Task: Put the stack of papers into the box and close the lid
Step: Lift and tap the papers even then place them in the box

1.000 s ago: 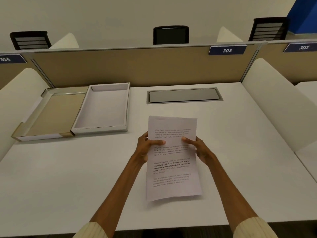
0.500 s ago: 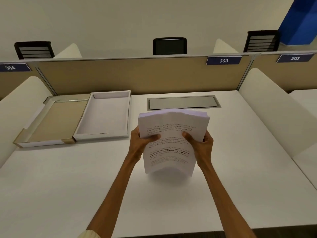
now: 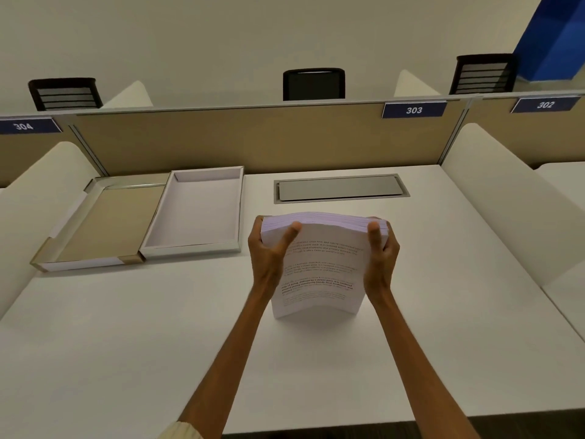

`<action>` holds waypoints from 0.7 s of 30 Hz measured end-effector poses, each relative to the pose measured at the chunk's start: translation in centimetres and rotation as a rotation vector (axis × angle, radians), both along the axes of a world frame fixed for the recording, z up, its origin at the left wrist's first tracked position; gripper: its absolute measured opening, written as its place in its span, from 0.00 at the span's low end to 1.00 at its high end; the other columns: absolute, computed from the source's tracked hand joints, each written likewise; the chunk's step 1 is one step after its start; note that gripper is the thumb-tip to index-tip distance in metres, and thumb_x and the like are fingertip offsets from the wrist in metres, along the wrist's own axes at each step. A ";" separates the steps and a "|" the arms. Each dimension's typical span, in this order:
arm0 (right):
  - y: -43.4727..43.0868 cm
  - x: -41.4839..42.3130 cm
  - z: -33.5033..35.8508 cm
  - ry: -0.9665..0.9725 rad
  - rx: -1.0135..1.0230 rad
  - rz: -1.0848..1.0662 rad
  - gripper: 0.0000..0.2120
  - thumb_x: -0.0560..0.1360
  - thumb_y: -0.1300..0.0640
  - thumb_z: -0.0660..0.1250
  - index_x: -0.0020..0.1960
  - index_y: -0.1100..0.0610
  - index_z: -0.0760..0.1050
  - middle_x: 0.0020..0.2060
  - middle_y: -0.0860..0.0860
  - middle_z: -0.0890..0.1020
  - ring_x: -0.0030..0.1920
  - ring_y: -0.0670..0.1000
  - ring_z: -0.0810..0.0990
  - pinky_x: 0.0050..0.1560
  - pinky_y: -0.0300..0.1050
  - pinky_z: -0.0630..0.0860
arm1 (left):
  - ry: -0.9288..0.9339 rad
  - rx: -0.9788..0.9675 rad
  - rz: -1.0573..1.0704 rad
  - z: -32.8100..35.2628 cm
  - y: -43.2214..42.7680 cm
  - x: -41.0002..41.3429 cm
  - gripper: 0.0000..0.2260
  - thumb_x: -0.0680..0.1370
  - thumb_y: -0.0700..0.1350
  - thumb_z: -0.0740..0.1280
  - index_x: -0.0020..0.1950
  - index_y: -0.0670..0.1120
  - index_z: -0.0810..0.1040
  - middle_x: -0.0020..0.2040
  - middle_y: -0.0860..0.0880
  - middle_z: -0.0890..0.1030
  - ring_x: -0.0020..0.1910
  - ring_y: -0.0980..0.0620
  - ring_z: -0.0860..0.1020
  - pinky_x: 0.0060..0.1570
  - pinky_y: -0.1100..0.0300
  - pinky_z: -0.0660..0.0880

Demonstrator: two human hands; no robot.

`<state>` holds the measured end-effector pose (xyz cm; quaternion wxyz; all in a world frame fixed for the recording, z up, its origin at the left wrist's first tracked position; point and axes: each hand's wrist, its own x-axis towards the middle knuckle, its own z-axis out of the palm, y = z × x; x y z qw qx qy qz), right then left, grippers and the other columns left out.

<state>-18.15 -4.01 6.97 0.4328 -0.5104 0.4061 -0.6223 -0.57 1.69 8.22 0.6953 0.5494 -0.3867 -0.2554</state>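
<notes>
A thick stack of printed papers (image 3: 319, 267) stands upright on its bottom edge in the middle of the white desk (image 3: 126, 343), its printed face toward me and slightly bowed. My left hand (image 3: 269, 251) grips its left side and my right hand (image 3: 381, 251) grips its right side, thumbs on the front sheet. The open box (image 3: 202, 245) lies flat at the back left, white inside and holding nothing. Its lid (image 3: 104, 223), tan inside, lies folded out flat to the left of it.
A grey cable-hatch cover (image 3: 340, 188) is set into the desk behind the papers. A tan partition (image 3: 253, 137) with the sign 303 closes the back. Curved white side dividers (image 3: 506, 201) flank the desk on both sides. Black chairs stand beyond the partition.
The papers lay flat on the desk a second ago. Both hands have lifted them and tipped them upright onto the bottom edge, so the thick top edge now shows.
</notes>
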 end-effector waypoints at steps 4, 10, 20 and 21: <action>-0.7 2.1 1.3 0.025 0.110 -0.319 0.20 0.75 0.37 0.58 0.31 0.49 0.67 0.26 0.45 0.74 0.27 0.41 0.75 0.29 0.31 0.69 | -0.023 0.119 0.361 0.9 -1.4 -1.9 0.19 0.72 0.65 0.64 0.42 0.49 0.72 0.35 0.50 0.79 0.34 0.52 0.79 0.33 0.60 0.78; -2.0 2.4 1.5 0.043 0.105 -0.381 0.18 0.75 0.47 0.60 0.28 0.48 0.64 0.23 0.44 0.70 0.25 0.41 0.71 0.29 0.34 0.66 | -0.073 0.117 0.374 1.3 -2.2 -1.4 0.09 0.74 0.57 0.63 0.40 0.52 0.70 0.32 0.55 0.75 0.31 0.56 0.77 0.32 0.66 0.74; 0.2 0.7 -0.8 -0.168 -0.078 0.017 0.23 0.73 0.28 0.58 0.48 0.47 0.77 0.38 0.40 0.80 0.38 0.39 0.79 0.36 0.30 0.74 | -0.009 0.001 0.047 -3.1 0.0 -0.5 0.45 0.61 0.77 0.63 0.58 0.39 0.71 0.44 0.49 0.81 0.38 0.57 0.83 0.33 0.64 0.80; 0.7 0.6 -1.5 -0.135 -0.067 0.042 0.24 0.71 0.29 0.61 0.51 0.48 0.76 0.39 0.39 0.81 0.39 0.38 0.80 0.36 0.30 0.75 | -0.001 0.017 0.007 -3.8 0.2 -0.3 0.45 0.62 0.76 0.66 0.60 0.38 0.72 0.47 0.47 0.82 0.41 0.54 0.84 0.35 0.61 0.82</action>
